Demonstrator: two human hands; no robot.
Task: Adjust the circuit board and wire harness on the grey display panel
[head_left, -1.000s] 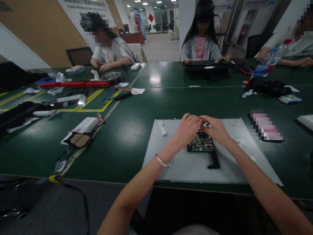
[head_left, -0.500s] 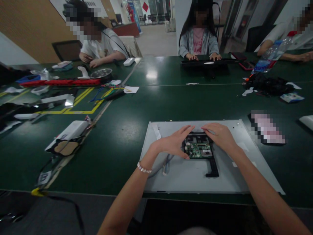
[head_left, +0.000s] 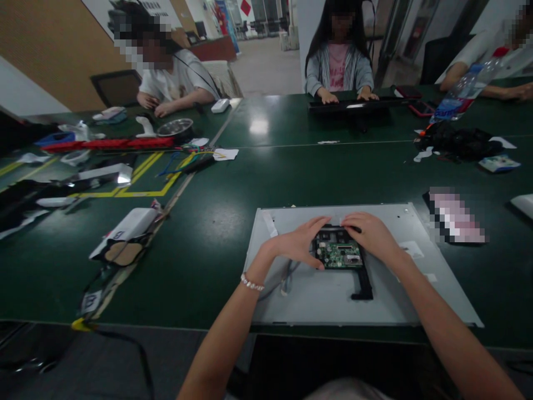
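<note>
Having parted since a second ago, my left hand (head_left: 298, 240) and right hand (head_left: 368, 233) are now flanking the board (head_left: 339, 256). My left is spreading thumb and fingers wide along the board's left side; my right is bunching its fingertips narrowly at the board's far right corner, pinching what I cannot tell. Beneath the board, the panel (head_left: 316, 305) is lying flat.

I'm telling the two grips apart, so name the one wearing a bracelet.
The left grip, spread by the circuit board's left edge: a beaded bracelet circles its wrist. The right grip has a bare wrist.
</note>
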